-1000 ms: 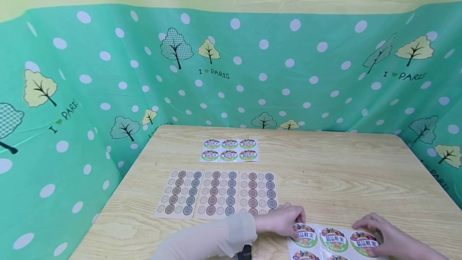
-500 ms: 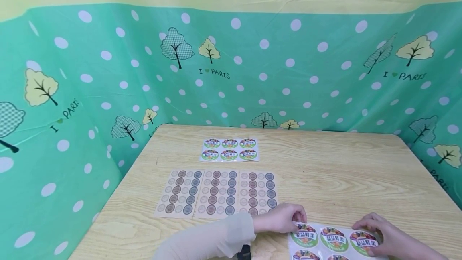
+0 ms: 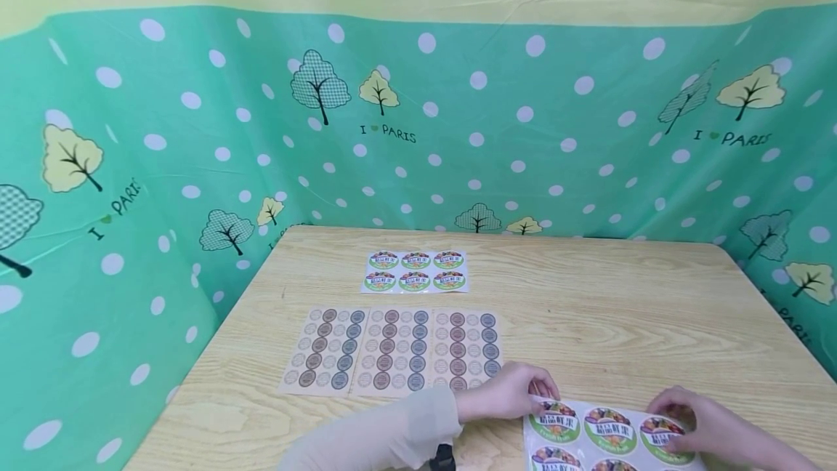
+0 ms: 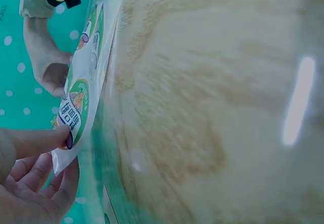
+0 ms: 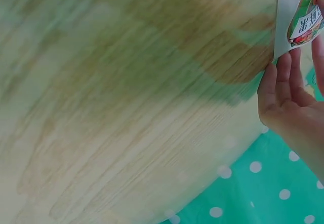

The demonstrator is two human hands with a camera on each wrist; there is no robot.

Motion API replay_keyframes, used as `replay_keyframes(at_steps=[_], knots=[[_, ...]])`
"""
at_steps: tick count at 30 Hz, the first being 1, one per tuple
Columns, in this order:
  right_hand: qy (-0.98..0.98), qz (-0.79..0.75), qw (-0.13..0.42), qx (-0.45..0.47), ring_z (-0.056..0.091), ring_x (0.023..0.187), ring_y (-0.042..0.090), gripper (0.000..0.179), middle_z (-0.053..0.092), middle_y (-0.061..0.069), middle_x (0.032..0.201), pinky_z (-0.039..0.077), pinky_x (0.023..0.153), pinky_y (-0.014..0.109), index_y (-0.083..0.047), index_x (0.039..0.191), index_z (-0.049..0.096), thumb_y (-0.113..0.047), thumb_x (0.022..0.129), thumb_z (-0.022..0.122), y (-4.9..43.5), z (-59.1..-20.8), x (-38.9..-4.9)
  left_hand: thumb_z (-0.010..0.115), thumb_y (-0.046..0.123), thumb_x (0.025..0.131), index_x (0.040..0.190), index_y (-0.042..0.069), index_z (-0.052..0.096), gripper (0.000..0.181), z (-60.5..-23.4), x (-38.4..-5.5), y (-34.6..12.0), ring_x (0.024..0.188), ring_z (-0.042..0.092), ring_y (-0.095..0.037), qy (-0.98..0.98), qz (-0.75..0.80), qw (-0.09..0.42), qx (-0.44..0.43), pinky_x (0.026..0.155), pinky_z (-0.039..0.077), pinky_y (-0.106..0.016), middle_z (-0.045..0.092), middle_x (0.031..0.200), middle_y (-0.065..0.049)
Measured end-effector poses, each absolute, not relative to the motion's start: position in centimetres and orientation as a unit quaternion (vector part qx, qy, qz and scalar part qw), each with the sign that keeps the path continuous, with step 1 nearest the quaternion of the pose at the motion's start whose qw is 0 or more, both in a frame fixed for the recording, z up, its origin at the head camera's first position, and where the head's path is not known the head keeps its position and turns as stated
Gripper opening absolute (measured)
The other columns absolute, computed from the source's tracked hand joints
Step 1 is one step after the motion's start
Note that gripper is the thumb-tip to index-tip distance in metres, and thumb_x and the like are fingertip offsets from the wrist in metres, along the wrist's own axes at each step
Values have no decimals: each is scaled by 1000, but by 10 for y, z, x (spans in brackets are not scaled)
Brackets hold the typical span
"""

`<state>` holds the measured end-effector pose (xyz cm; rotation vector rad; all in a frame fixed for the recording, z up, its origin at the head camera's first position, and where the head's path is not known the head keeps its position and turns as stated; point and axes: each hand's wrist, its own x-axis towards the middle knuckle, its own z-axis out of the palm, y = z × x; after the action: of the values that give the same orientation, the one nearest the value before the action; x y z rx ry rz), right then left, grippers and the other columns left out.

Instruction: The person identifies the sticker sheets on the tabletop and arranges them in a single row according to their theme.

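A white sheet of round fruit stickers (image 3: 584, 449), each green and purple with printed characters, is held at the near right of the table. My left hand (image 3: 513, 392) pinches its far left corner; in the left wrist view the thumb lies over a sticker and the fingers of the left hand (image 4: 38, 178) are behind the sheet. Along the same far edge, toward the right corner, my right hand (image 3: 706, 427) grips it between thumb and fingers. The sheet (image 4: 76, 89) stands tilted over the tabletop in the left wrist view. Its near part falls outside the head view.
Three beige sheets of small round labels (image 3: 392, 351) lie side by side left of my hands. Behind them lies another fruit sticker sheet (image 3: 415, 272). The wooden table (image 3: 608, 311) ends at a green dotted curtain (image 3: 562, 122).
The far edge of the held sticker sheet has come up a little and shifted slightly right. Both hands moved along with it. The sheets lying on the table stay put.
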<state>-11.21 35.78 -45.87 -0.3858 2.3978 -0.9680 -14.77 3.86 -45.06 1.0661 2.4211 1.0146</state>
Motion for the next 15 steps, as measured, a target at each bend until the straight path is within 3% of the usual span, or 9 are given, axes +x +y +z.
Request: replay_keyframes(at_steps=[15], knots=[[844, -424, 281, -170, 44, 70, 0, 20, 54, 3, 86, 39, 58, 18, 8, 101, 57, -5, 86, 55, 365, -451, -123, 71, 1, 72, 98, 7, 70, 26, -448, -155, 35, 62, 48, 9, 846, 359, 175, 352, 61, 40, -5, 69, 80, 1]])
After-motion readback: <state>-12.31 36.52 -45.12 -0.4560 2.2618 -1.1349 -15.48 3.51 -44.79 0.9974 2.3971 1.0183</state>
